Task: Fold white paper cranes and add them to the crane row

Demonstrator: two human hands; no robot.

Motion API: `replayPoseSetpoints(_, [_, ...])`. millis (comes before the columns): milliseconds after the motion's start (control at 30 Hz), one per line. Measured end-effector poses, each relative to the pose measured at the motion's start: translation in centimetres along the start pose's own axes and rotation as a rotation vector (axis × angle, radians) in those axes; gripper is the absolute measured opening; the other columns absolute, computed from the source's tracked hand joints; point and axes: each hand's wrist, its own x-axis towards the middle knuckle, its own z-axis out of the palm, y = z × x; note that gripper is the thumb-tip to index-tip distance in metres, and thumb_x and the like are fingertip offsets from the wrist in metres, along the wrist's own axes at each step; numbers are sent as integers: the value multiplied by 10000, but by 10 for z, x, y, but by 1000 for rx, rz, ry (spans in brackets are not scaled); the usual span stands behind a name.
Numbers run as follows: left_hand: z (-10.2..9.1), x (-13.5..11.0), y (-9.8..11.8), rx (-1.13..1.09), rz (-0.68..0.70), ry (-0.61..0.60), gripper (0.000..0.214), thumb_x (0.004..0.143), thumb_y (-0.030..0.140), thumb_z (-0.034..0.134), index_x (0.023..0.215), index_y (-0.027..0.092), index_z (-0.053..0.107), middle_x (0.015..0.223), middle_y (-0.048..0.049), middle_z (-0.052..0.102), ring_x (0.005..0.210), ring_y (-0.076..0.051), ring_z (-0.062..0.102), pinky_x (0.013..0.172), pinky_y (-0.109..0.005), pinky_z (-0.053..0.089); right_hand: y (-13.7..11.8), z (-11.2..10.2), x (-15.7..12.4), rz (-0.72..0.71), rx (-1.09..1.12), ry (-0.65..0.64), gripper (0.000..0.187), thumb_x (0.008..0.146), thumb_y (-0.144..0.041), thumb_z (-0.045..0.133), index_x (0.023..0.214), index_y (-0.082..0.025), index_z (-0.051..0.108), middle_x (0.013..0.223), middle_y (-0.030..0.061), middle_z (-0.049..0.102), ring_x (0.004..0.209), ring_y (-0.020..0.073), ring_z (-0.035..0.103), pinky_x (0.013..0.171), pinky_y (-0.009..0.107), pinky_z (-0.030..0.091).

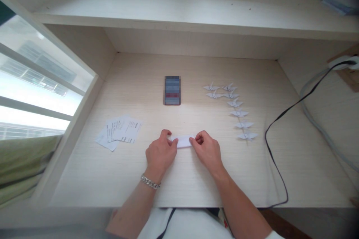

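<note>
A folded strip of white paper (183, 142) lies near the front of the desk, between my two hands. My left hand (162, 152) pinches its left end, thumb on top and fingers curled behind. At the other end, my right hand (206, 150) grips the paper between thumb and bent fingers. Several folded paper cranes (239, 113) stand to the right, two short rows at the back and a column running toward me. To the left lies a fanned pile of printed paper slips (123, 130).
A phone-like dark rectangle (172, 90), its face blurred, lies behind my hands. A black cable (269, 134) runs from a socket at right down over the desk's front edge. A shelf (179, 24) spans the back, and a barred window (36, 78) is at left.
</note>
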Motion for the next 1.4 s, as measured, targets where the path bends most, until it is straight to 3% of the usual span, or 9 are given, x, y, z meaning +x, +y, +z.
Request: replayPoseSetpoints(1400, [4,2,-3,10,-46,3,306,750,521,490,975,315,501,773,23,694,725,-253,617,604,-335,384,-2,-1,4,10,-44,-26,127,737,-339,547,680,-225,551,612,-27,642,584,145,565,549,241,331])
